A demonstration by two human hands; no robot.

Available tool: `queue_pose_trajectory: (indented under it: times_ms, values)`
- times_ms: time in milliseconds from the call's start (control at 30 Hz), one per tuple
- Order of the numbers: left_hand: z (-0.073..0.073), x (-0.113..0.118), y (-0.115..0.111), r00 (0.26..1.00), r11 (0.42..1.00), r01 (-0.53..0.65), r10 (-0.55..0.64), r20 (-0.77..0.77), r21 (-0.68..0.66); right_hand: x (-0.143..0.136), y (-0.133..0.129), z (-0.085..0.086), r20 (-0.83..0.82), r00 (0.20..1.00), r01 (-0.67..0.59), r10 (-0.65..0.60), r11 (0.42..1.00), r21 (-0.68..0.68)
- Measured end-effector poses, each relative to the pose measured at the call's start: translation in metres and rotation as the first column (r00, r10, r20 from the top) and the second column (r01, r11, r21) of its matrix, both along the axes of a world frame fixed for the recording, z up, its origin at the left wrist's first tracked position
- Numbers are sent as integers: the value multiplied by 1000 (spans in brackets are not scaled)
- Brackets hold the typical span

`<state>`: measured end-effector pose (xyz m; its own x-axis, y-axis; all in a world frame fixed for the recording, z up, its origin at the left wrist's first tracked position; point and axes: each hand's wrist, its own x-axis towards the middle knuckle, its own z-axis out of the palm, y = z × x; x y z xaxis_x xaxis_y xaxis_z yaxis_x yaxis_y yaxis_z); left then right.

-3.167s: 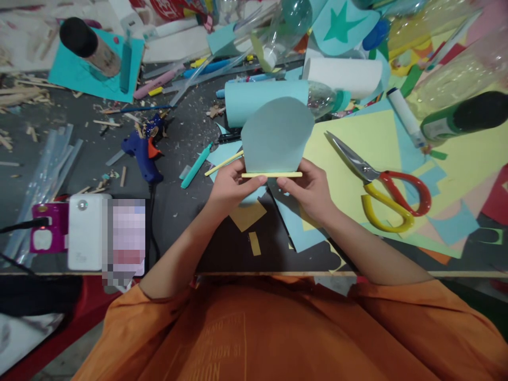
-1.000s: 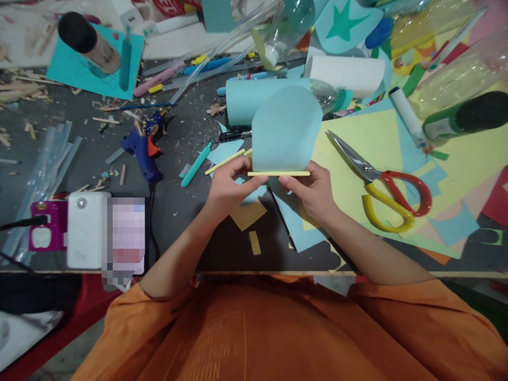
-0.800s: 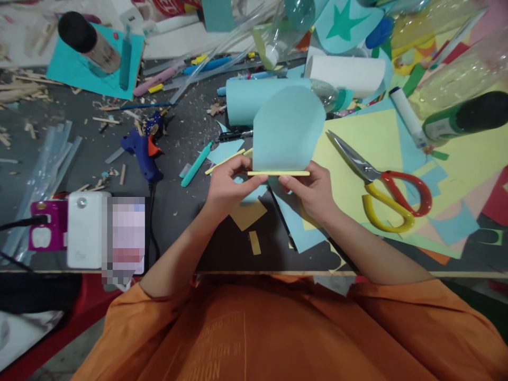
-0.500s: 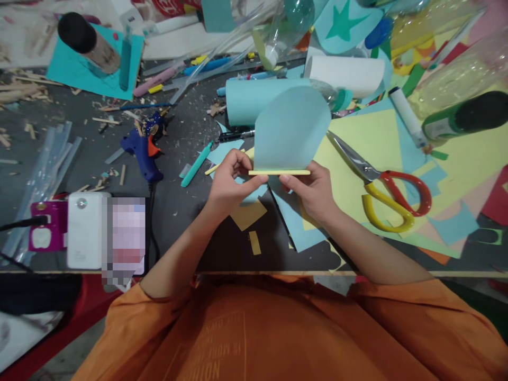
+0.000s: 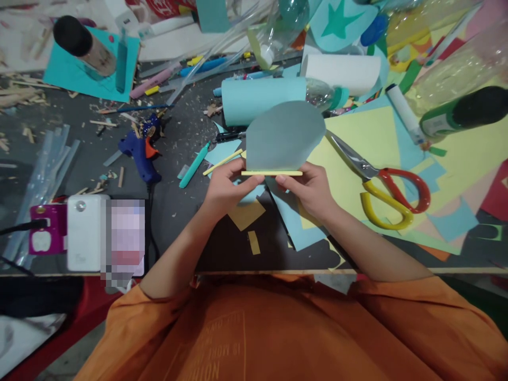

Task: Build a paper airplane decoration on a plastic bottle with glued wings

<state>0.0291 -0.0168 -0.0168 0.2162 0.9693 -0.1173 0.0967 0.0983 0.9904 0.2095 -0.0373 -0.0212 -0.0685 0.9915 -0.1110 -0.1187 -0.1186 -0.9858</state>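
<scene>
Between both hands is a light blue paper cutout (image 5: 283,137) with a rounded top, its straight lower edge along a thin yellow strip (image 5: 272,173). My left hand (image 5: 228,188) pinches the strip's left part, thumb on the near side. My right hand (image 5: 309,188) grips the right part the same way; fingers behind the paper are partly hidden. Just beyond the cutout lies a bottle wrapped in light blue paper (image 5: 262,98), with a teal cap. To the right rest scissors (image 5: 373,174) with red and yellow handles. A teal marker (image 5: 194,165) lies left of my left hand.
A blue glue gun (image 5: 141,151) lies at the left, near clear glue sticks (image 5: 47,164). A white power bank (image 5: 87,233) and a phone (image 5: 127,233) sit by the front edge. Yellow paper sheets (image 5: 357,143), a white roll (image 5: 341,73) and a green spray can (image 5: 464,114) are at the right.
The paper cutout has tipped, its top now lower and its face darker, showing more of the wrapped bottle behind. Both hands keep their hold and have shifted slightly left.
</scene>
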Motion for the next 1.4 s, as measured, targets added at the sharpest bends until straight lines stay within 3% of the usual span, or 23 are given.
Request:
queue_pose_trajectory:
  times_ms: [533,1400]
  values:
    - [1,-1,1,1000,999,-21,22,-17,39,-1,2,0,126,979,144,-159,982,118]
    - [-1,-3,9,995,987,-102,101,14,127,0,4,-1,9,992,128,-129,990,54]
